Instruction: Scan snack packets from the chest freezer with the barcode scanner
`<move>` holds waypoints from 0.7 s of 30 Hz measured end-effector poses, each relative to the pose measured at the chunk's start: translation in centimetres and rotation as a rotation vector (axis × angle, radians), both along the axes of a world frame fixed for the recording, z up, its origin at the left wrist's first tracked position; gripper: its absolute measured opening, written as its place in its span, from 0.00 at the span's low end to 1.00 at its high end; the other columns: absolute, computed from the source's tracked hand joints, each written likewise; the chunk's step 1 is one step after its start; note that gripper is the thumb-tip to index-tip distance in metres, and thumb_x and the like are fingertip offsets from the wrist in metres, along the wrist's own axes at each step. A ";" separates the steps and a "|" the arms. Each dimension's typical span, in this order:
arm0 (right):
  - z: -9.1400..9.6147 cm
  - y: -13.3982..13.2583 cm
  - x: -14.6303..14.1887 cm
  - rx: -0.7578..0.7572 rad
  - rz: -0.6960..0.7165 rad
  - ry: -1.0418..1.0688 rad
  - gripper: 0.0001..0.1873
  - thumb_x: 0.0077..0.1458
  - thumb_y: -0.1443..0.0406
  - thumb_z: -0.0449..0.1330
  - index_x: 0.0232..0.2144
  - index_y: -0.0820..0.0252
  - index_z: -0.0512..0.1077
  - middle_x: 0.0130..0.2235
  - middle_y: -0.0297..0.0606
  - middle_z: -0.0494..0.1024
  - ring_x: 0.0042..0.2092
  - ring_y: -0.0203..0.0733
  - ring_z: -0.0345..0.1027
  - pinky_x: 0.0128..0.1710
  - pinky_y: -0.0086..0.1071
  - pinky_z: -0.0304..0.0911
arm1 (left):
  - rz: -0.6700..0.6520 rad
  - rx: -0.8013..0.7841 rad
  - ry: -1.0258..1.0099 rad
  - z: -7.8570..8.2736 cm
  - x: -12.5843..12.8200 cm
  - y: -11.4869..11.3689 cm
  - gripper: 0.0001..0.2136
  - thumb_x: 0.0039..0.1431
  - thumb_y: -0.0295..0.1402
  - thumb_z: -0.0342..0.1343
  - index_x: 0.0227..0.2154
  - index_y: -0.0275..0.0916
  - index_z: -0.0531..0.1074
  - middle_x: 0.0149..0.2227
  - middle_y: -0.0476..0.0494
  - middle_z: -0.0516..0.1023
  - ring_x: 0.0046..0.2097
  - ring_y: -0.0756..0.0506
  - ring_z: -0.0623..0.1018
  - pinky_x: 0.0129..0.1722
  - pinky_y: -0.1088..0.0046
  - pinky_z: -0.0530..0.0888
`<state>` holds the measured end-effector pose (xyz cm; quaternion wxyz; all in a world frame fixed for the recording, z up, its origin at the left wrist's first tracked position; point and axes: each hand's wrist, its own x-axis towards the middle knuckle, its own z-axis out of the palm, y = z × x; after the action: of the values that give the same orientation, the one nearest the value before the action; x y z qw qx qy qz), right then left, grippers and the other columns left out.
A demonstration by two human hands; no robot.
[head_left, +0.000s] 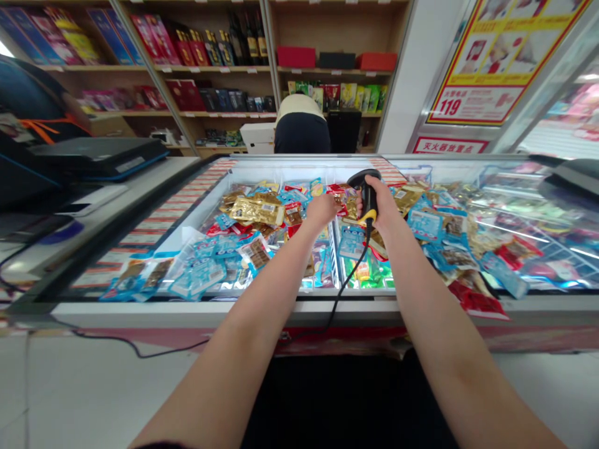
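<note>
My right hand (382, 202) is wrapped round a black and yellow barcode scanner (369, 196), its head over the packets. From its handle a black cable (344, 284) runs down across the front edge of the freezer case. Just left of the scanner, my left hand (322, 211) is closed at the edge of a red snack packet (345, 198); its fingertips are partly hidden. Around both hands lie many loose packets: a gold packet (257, 211), blue packets (201, 271) and a blue and white one (425, 224). A white wire divider (334, 252) stands below my left hand.
The white front rim (187, 310) of the freezer case lies under my forearms. A printer-like black device (100, 156) sits on the counter at left, near another person (35, 93). Beyond the case, a person in a cap (302, 128) bends before shelves. Glass (538, 218) covers the right side.
</note>
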<state>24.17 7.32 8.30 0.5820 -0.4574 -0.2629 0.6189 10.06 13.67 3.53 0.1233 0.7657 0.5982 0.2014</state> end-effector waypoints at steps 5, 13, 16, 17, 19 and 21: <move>-0.1 0.0 0.0 0.002 -0.001 -0.017 0.19 0.63 0.50 0.56 0.31 0.59 0.69 0.16 0.33 0.68 0.16 0.35 0.59 0.13 0.27 0.59 | 0.084 0.058 -0.001 -0.5 0.4 0.1 0.28 0.56 0.42 0.62 0.57 0.35 0.67 0.54 0.30 0.77 0.57 0.36 0.74 0.54 0.64 0.69; -0.2 0.1 -0.1 0.004 0.015 -0.006 0.19 0.65 0.51 0.55 0.29 0.58 0.68 0.16 0.33 0.67 0.16 0.34 0.60 0.14 0.26 0.59 | 0.055 0.112 0.018 -0.8 1.4 -0.4 0.21 0.64 0.49 0.52 0.51 0.40 0.75 0.52 0.32 0.78 0.59 0.36 0.72 0.58 0.57 0.66; -0.1 0.0 -0.2 0.004 0.019 -0.011 0.18 0.64 0.52 0.56 0.30 0.58 0.68 0.16 0.32 0.67 0.16 0.35 0.60 0.14 0.26 0.59 | -0.029 0.105 -0.004 -0.9 1.5 0.0 0.15 0.61 0.38 0.57 0.49 0.45 0.77 0.50 0.38 0.80 0.55 0.38 0.75 0.57 0.60 0.68; -0.1 -0.1 -0.3 0.003 0.019 -0.013 0.18 0.64 0.52 0.56 0.30 0.58 0.69 0.16 0.32 0.67 0.16 0.35 0.60 0.14 0.26 0.59 | -0.057 0.083 -0.029 -0.9 1.4 0.2 0.15 0.59 0.35 0.58 0.49 0.45 0.78 0.48 0.40 0.81 0.54 0.40 0.77 0.56 0.62 0.69; 0.0 -0.2 -0.3 0.001 0.018 -0.013 0.17 0.64 0.52 0.56 0.31 0.58 0.69 0.16 0.32 0.67 0.16 0.35 0.60 0.13 0.26 0.58 | -0.085 0.030 -0.096 -0.6 1.1 0.5 0.14 0.55 0.32 0.61 0.46 0.44 0.80 0.46 0.43 0.82 0.51 0.41 0.79 0.52 0.67 0.72; 0.0 -0.2 -0.4 0.003 0.017 -0.010 0.17 0.64 0.52 0.56 0.31 0.58 0.69 0.16 0.32 0.67 0.16 0.35 0.60 0.13 0.26 0.58 | -0.065 -0.009 -0.155 0.0 0.7 0.5 0.13 0.53 0.30 0.61 0.42 0.42 0.81 0.45 0.43 0.83 0.49 0.41 0.80 0.49 0.69 0.74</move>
<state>23.80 7.07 8.34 0.5761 -0.4575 -0.2703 0.6210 10.73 14.21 3.49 0.1790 0.7662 0.5627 0.2533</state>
